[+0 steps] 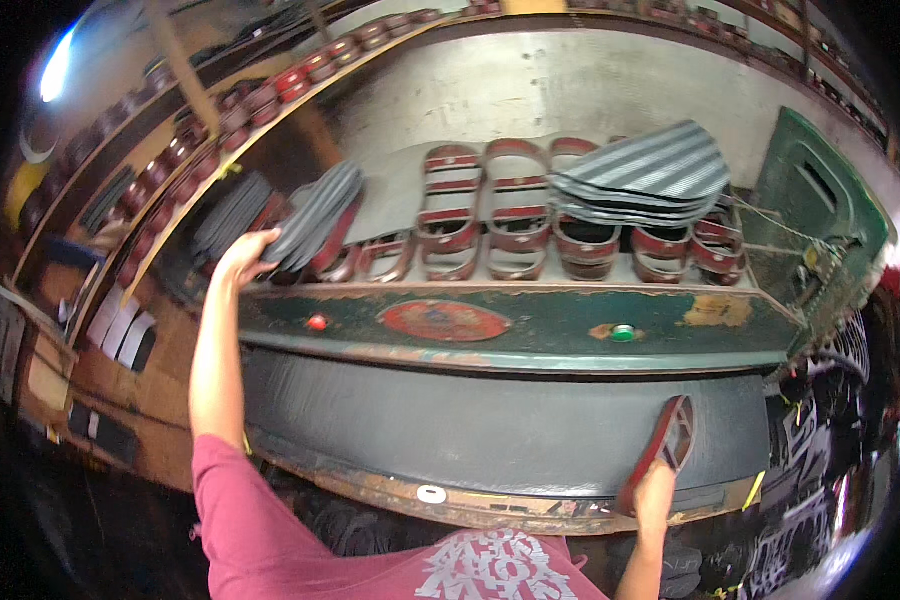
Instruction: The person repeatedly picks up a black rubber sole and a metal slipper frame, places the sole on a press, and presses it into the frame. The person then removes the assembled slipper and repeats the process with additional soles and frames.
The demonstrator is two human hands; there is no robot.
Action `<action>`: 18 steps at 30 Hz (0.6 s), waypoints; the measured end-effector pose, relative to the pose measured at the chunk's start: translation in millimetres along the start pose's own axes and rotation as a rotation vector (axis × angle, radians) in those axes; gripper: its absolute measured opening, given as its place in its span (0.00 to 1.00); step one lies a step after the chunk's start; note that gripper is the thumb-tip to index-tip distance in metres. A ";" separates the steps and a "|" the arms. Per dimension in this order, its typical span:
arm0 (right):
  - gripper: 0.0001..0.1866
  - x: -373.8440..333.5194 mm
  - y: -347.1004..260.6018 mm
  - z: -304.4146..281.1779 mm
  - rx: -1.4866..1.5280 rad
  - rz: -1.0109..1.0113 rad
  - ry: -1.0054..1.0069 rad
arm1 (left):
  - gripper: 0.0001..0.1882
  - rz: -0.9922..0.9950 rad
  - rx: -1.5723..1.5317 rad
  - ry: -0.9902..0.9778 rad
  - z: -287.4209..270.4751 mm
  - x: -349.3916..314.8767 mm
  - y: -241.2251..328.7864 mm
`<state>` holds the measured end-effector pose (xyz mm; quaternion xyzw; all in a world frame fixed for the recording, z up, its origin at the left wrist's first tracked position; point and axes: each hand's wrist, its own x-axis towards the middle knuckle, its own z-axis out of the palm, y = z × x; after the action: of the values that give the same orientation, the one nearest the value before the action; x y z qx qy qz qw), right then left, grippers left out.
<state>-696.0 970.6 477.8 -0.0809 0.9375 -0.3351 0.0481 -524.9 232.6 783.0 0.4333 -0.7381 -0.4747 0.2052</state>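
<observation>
At the far left of the ledge, my left hand (pixel 242 258) has its fingers closed on the lower end of a stack of grey sole-shaped pieces (pixel 318 212). A darker stack of similar pieces (pixel 232 215) lies beside it. My right hand (pixel 654 492) grips a dark red sole-shaped cutting die (pixel 682 425), held tilted over the right part of the black worktop (pixel 470 420). Several red metal dies (pixel 450 215) stand in a row on the ledge. Striped grey sheets (pixel 650 180) are piled on top of the dies at the right.
The green machine front (pixel 560 335) carries a red button (pixel 317 322) and a green button (pixel 623 333). A green metal bracket (pixel 820 190) rises at the right. Shelves of more dies (pixel 320 67) run along the left and back. Black cut-out scraps (pixel 810 450) hang at the right.
</observation>
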 end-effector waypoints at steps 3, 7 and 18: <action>0.11 1.7 -3.5 18.0 -0.298 -0.084 -0.177 | 0.28 -0.056 0.705 0.128 15.8 -22.4 43.4; 0.17 8.2 -4.6 31.9 -0.110 -0.173 -0.333 | 0.24 0.620 0.988 0.376 107.8 -67.3 99.1; 0.23 19.5 2.0 40.4 -0.118 -0.158 -0.496 | 0.37 1.174 0.693 -0.434 399.0 -133.3 227.8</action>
<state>-709.6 943.5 444.7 -0.2363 0.9056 -0.2526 0.2454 -839.3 592.0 812.1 -0.0995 -0.9820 -0.0996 0.1259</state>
